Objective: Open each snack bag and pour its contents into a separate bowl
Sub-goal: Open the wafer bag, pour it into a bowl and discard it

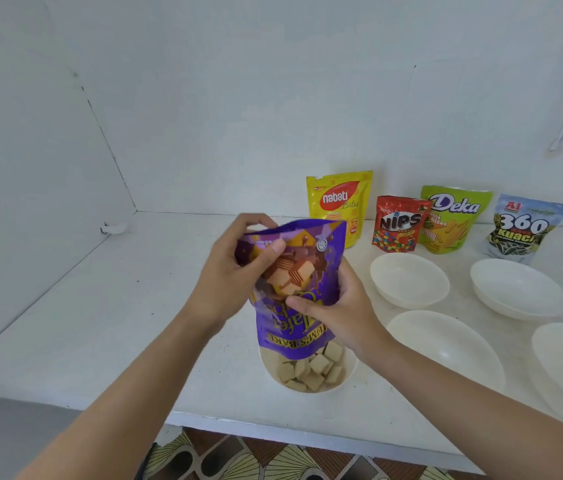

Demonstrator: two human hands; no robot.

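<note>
left hand (228, 275): my grip on the purple bag (294, 289) near its upturned base
right hand (339, 306): pinching bag's side
bag: upside down over bowl (351, 370)
bowl: wafer cubes (311, 372) inside

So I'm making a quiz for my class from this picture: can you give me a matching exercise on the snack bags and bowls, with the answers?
Things:
1. purple bag
2. Nips bag
3. bowl under the purple bag
4. Nabati bag

States:
A. yellow, standing by the wall
B. upside down, held in both hands
C. holds pale wafer cubes
D. red, standing beside the Deka bag

Pairs: 1-B, 2-D, 3-C, 4-A
</note>
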